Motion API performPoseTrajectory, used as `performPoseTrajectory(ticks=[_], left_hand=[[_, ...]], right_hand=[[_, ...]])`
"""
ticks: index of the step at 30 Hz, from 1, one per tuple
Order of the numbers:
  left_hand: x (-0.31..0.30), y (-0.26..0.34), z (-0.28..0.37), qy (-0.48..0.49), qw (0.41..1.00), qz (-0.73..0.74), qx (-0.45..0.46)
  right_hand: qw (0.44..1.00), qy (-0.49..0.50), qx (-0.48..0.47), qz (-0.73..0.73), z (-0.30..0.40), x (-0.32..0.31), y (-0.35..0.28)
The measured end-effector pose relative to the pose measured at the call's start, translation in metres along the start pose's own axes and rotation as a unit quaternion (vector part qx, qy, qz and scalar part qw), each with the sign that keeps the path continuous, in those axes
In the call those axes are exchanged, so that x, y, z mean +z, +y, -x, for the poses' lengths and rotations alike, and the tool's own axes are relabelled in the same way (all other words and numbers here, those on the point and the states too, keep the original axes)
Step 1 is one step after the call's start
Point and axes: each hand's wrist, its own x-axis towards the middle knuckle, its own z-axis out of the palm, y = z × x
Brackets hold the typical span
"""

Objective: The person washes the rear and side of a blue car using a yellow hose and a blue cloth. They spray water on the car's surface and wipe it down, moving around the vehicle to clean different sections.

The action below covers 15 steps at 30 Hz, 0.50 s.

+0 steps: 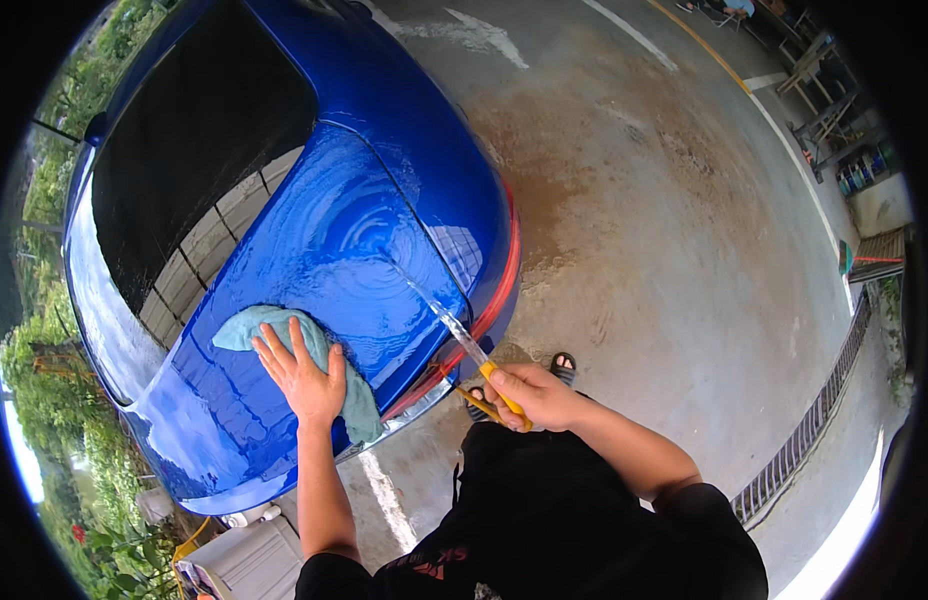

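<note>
My left hand [305, 384] lies with fingers spread on a folded blue-green cloth [358, 409], pressed against the wet blue trunk lid of a car [246, 352]. The cloth reaches down towards the rear edge. In my right hand [530, 397] is the end of a yellow hose [501, 386], closed in the fingers. Water [450, 322] streams from it onto the upper trunk lid and spreads in rings. The dark rear window [209, 127] sits beyond the cloth, and a red tail light [501, 281] wraps the car's corner.
Wet, stained concrete floor [644, 247] stretches right of the car, with painted lines and a drain grate [809, 424]. A white box-shaped object [243, 559] stands below the car at lower left, near plants [126, 547]. A person [738, 7] sits far off at upper right.
</note>
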Motion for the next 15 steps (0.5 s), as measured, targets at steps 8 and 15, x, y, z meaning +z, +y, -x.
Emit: performPoseTrajectory(ticks=[8, 15], left_hand=[[0.016, 0.141, -0.090, 0.054, 0.997, -0.002, 0.056], [-0.030, 0.199, 0.062, -0.078, 0.803, 0.554, -0.205]], right_hand=[[0.996, -0.041, -0.067, -0.034, -0.027, -0.004, -0.001], [0.985, 0.030, -0.147, -0.087, -0.037, -0.019, -0.032]])
